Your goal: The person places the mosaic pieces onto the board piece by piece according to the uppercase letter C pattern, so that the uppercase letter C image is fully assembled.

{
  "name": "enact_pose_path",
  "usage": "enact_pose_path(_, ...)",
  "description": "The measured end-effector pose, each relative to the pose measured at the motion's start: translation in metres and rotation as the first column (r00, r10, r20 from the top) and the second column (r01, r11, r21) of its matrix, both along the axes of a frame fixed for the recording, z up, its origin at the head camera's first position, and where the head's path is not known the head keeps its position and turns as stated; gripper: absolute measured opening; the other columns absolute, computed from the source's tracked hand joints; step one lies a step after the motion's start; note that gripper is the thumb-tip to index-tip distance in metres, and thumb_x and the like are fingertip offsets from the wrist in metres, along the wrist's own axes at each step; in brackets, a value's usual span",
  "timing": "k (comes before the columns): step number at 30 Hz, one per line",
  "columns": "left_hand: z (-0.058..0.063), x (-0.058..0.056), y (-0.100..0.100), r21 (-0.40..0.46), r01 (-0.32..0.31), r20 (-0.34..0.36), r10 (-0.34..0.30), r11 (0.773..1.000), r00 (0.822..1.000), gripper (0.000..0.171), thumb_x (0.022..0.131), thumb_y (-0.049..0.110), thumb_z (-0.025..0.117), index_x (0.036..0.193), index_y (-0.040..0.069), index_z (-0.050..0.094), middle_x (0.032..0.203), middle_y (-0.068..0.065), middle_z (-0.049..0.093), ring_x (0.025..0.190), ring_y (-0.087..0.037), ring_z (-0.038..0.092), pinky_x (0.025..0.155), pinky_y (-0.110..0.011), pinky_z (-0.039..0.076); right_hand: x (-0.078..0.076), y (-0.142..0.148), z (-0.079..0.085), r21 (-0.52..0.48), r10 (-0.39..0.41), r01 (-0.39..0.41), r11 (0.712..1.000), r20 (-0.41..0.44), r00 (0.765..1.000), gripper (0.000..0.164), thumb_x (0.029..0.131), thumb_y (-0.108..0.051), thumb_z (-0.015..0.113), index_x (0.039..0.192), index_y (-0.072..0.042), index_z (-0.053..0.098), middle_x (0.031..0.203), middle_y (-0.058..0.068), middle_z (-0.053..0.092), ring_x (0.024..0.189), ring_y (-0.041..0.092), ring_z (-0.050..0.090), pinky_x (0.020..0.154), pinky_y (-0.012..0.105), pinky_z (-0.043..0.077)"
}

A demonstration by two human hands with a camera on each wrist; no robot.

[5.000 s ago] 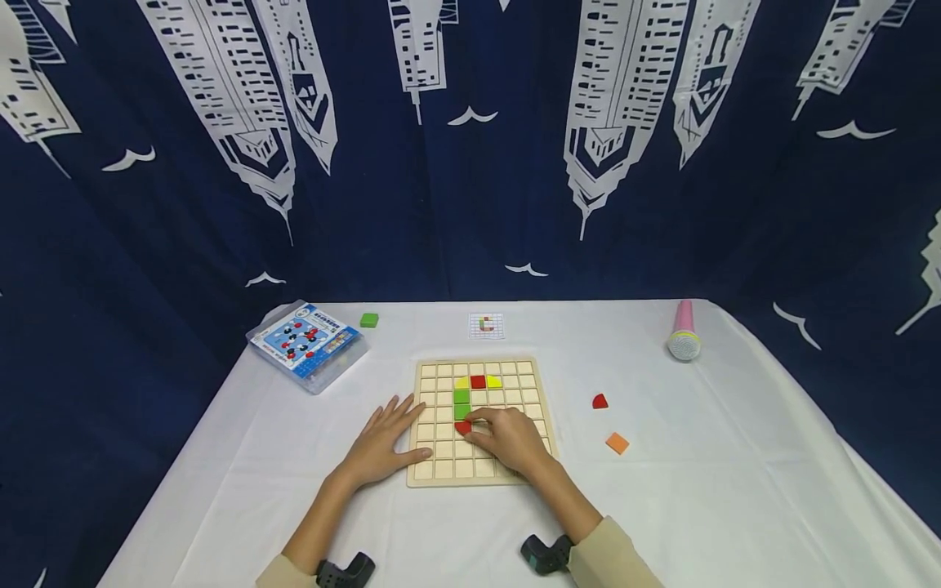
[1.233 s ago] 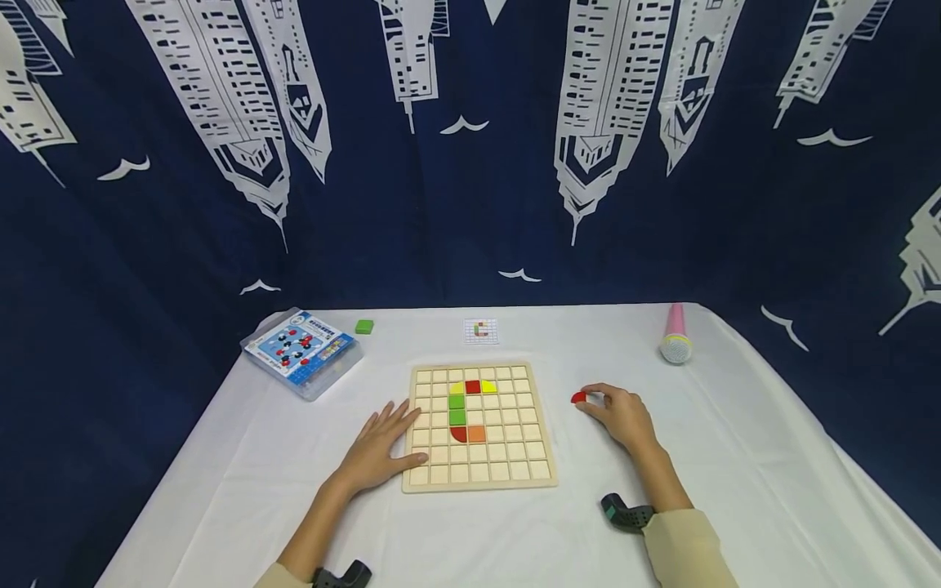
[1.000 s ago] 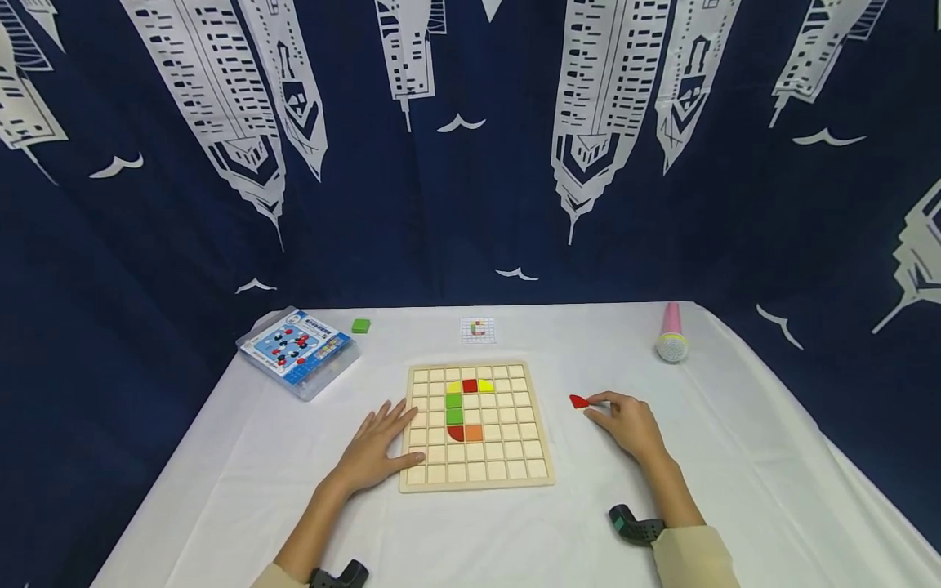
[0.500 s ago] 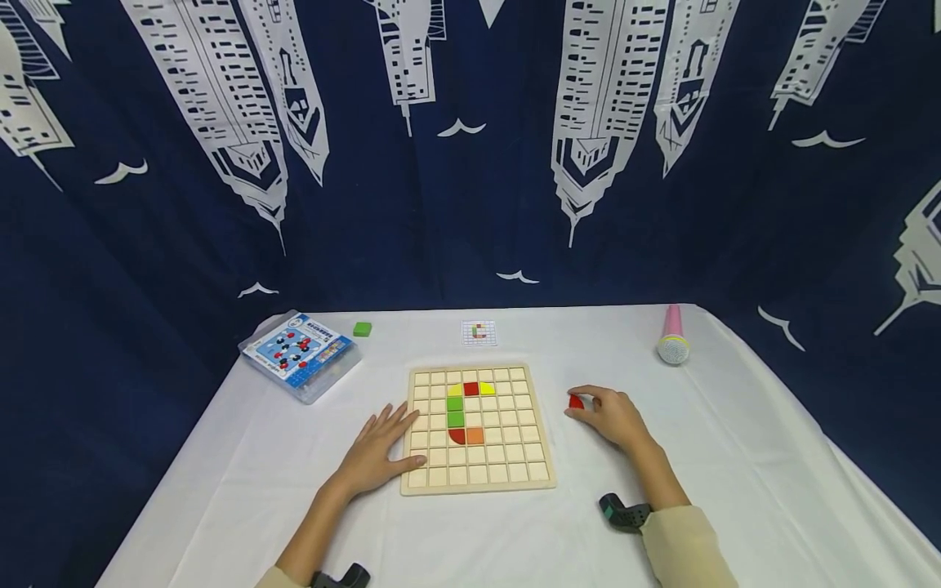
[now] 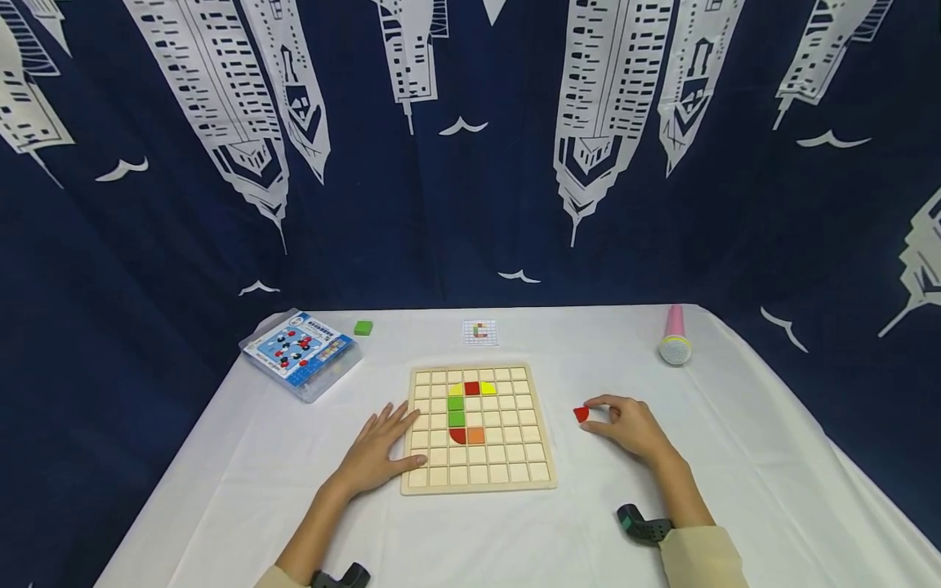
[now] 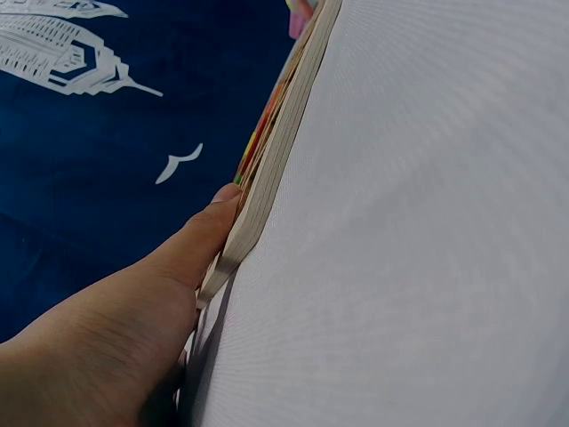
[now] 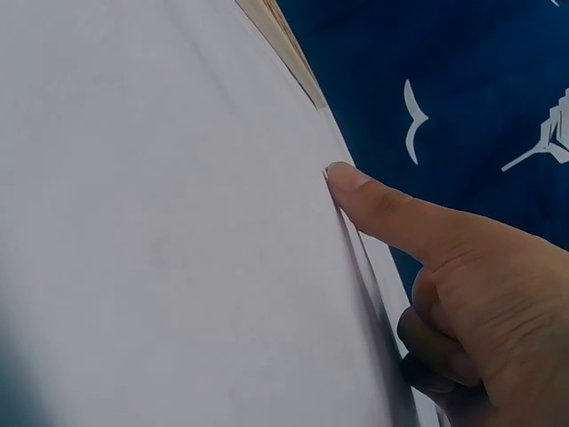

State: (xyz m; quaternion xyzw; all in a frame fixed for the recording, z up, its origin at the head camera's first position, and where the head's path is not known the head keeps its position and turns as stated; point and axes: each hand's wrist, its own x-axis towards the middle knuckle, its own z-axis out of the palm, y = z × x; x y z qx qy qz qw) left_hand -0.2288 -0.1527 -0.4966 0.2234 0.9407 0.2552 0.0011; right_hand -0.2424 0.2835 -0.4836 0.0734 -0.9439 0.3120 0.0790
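In the head view a wooden grid board (image 5: 515, 482) lies on the table. My left hand (image 5: 373, 454) rests at its left edge with the fingers spread; in the left wrist view the thumb (image 6: 212, 222) lies on the board's rim. Right of the board, my right hand (image 5: 632, 425) pinches a red quarter-circle tile (image 5: 581, 414) between thumb and fingertips; the right wrist view hides this tile. On the board sit two yellow tiles (image 5: 488, 388), a red square (image 5: 472, 389), two green squares (image 5: 456, 418), a dark red quarter-circle (image 5: 457, 436) and an orange square (image 5: 475, 435).
A small printed pattern card (image 5: 480, 332) lies behind the board. At the back left are a clear plastic case (image 5: 301, 351) with a blue label and a green block (image 5: 363, 327). A pink microphone (image 5: 675, 336) lies at the back right.
Since 5 seconds ago, the orange square has gone from the table onto the board. My right hand has left the board and taken the red quarter-circle, turning it. My left hand has stayed.
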Motion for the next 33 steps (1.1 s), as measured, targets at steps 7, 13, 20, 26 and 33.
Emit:
enact_pose_path(7,0.004,0.0,-0.002,-0.002,-0.002,-0.028,0.002,1.0,1.0,0.082,0.079,0.06,0.059,0.144,0.016,0.034,0.151,-0.009,0.022,0.139,-0.03,0.01,0.111,-0.046,0.005,-0.003,-0.001,0.001,-0.01,0.038,-0.039,0.999,-0.069,0.997,0.031,0.073,-0.029,0.079,0.099,-0.014,0.07,0.052,-0.006,0.034,0.048,0.009,0.028,0.043,0.024,0.024)
enact_pose_path(13,0.002,0.0,-0.003,0.01,-0.005,-0.034,0.005,1.0,0.999,0.082,0.079,0.061,0.059,0.143,0.015,0.037,0.15,-0.01,0.025,0.139,-0.031,0.012,0.111,-0.047,0.006,-0.012,-0.024,0.002,-0.064,0.111,-0.119,0.991,-0.115,0.987,0.022,0.074,-0.027,0.077,0.093,-0.018,0.072,0.05,-0.009,0.031,0.046,0.005,0.026,0.042,0.022,0.023)
enact_pose_path(20,-0.001,0.003,-0.005,0.008,-0.011,0.0,0.011,1.0,1.0,0.083,0.079,0.062,0.058,0.144,0.017,0.035,0.151,-0.008,0.023,0.139,-0.029,0.01,0.112,-0.046,0.004,-0.007,-0.091,0.014,-0.104,0.302,-0.312,0.944,-0.101,0.948,0.023,0.075,-0.03,0.076,0.095,-0.018,0.071,0.051,-0.01,0.032,0.046,0.002,0.024,0.041,0.02,0.023)
enact_pose_path(26,-0.001,0.001,-0.001,0.035,-0.002,-0.036,0.003,0.999,0.999,0.081,0.078,0.059,0.061,0.142,0.014,0.038,0.149,-0.01,0.027,0.138,-0.032,0.014,0.111,-0.048,0.008,-0.002,-0.126,0.013,-0.036,0.39,-0.391,0.92,-0.044,0.92,0.023,0.077,-0.033,0.074,0.094,-0.02,0.071,0.05,-0.011,0.033,0.046,0.001,0.025,0.044,0.018,0.024)
enact_pose_path(33,-0.001,0.0,0.003,0.014,0.004,-0.045,-0.003,1.0,0.999,0.081,0.079,0.06,0.06,0.141,0.013,0.04,0.148,-0.011,0.028,0.138,-0.033,0.015,0.11,-0.049,0.01,0.0,-0.131,0.006,0.035,0.362,-0.361,0.932,-0.031,0.932,0.021,0.077,-0.032,0.075,0.094,-0.021,0.07,0.047,-0.012,0.032,0.044,0.002,0.024,0.042,0.018,0.022)
